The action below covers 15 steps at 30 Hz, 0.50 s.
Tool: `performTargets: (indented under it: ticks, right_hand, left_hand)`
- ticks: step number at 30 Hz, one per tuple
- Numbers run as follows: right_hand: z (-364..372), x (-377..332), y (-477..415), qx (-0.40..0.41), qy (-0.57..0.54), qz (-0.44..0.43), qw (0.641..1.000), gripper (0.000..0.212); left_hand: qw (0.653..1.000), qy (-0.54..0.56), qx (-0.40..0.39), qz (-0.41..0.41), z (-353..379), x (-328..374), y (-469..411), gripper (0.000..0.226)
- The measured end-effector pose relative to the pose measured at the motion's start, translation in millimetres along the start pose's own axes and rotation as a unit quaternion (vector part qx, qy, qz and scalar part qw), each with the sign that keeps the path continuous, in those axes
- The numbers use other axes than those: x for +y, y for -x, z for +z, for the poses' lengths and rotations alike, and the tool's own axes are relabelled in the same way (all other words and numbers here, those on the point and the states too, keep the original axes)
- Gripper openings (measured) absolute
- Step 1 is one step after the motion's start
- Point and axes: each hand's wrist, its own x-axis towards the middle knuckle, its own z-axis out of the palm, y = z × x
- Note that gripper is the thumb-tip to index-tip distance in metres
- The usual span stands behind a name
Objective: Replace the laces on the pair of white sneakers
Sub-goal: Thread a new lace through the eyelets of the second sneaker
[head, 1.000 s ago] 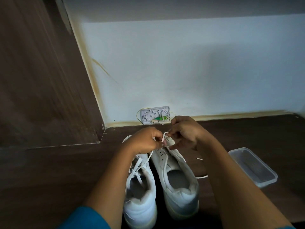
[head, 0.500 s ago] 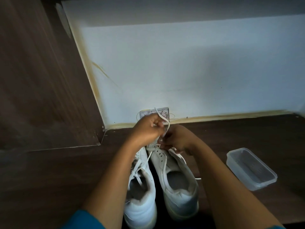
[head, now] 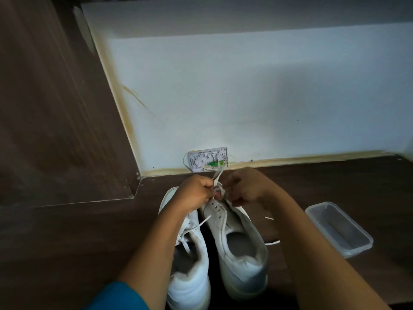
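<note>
Down from where it was raised half a second ago, the left hand [head: 196, 194] now sits level with the right hand [head: 242, 186], and the pale rectangular wall box with green parts [head: 209, 158] that it covered shows whole again. Both hands hang over the toe end of the white low-cut sneaker with bare eyelets [head: 241, 253], almost touching each other. Between them a flat white lace [head: 218, 175] stands up in a short strand, tilted toward the wall box.

The left hand has its fingers curled and pinches the lace where it leaves the shoe. The right hand is curled too and clamped on the lace at the same spot, though which of its fingers do the pinching is hidden. A row of small dark eyelets shows on the sneaker's flap just on the near side of the hands.

Two loose white lace ends [head: 272, 242] lie on the dark wooden bench [head: 67, 242] just beside this sneaker, on the side away from its mate. Beyond them, well apart from the sneaker, stands a clear rectangular plastic container [head: 339, 229].

On the sneaker's other side, close alongside and pointing the same way, is the second white sneaker [head: 190, 271], slack laces crossing its opening, partly behind the left forearm. Past the sneaker's toe the wall box sits at the foot of the white wall [head: 245, 97]. A blue sleeve [head: 118, 296] covers the left arm near the heels
</note>
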Motion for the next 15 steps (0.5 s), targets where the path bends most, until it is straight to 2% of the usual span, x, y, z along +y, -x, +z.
performTargets:
  ticks: [2, 4, 5, 7, 8, 10, 12, 15]
  right_hand:
    - [9, 3, -1, -0.030, 0.042, 0.001, 0.999, 0.018]
    - [17, 5, -3, -0.036, 0.037, -0.004, 0.999, 0.018]
    - [19, 5, -4, -0.032, 0.020, -0.004, 0.999, 0.015]
    - [22, 7, -7, -0.018, -0.021, 0.004, 1.000, 0.009]
    - [23, 7, -9, -0.008, -0.012, 0.008, 1.000, 0.007]
    - [25, 8, -12, 0.010, 0.052, 0.010, 0.999, 0.016]
    - [26, 6, -14, 0.017, 0.098, 0.014, 0.995, 0.019]
    - [28, 1, -12, 0.004, 0.121, 0.015, 0.993, 0.005]
  left_hand:
    - [1.000, 0.022, -0.009, -0.003, -1, -2, -1, 0.041]
    - [0.999, 0.045, -0.024, -0.010, -2, 0, 1, 0.049]
    - [0.998, 0.057, -0.026, -0.014, -3, 1, 3, 0.046]
    - [0.996, 0.087, -0.009, -0.030, -9, 9, 9, 0.028]
    - [0.993, 0.105, 0.011, -0.049, -12, 11, 8, 0.021]
    - [0.987, 0.107, 0.064, -0.104, -17, 7, 3, 0.023]
    - [0.989, -0.010, 0.080, -0.125, -18, 1, -1, 0.021]
    - [0.974, -0.206, -0.006, -0.092, -17, 2, 1, 0.025]
